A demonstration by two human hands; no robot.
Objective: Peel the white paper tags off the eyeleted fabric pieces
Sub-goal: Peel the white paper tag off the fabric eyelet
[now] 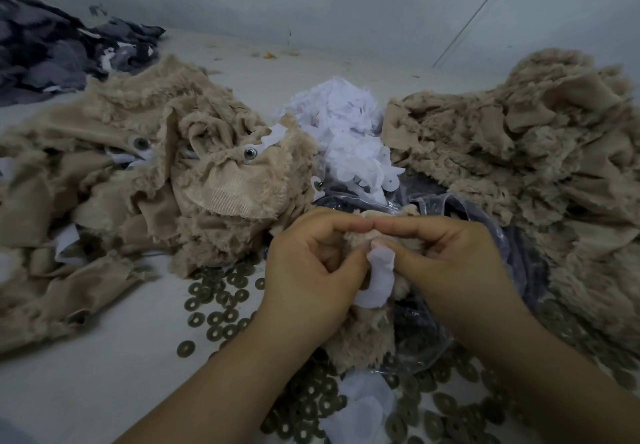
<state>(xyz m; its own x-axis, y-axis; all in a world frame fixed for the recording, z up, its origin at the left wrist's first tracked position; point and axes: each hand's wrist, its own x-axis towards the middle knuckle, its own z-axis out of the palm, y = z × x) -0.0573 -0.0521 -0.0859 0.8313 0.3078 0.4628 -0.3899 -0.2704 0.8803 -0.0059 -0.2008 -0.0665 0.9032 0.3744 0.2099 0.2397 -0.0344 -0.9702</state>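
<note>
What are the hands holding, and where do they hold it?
Both hands grip one furry fabric piece near its top; the right hand pinches the white paper tag at its upper end.

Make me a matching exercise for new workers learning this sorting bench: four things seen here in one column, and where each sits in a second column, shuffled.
Things:
1. white paper tag
2. heap of loose white tags
3. dark ring washers
4. grey patterned fabric

Places:
A. far left corner of the surface
B. scattered on the surface below the left tan pile
C. between the left hand and right hand, on the held tan fabric piece
D. centre back, between the two tan piles

Pairs: 1-C, 2-D, 3-B, 4-A
</note>
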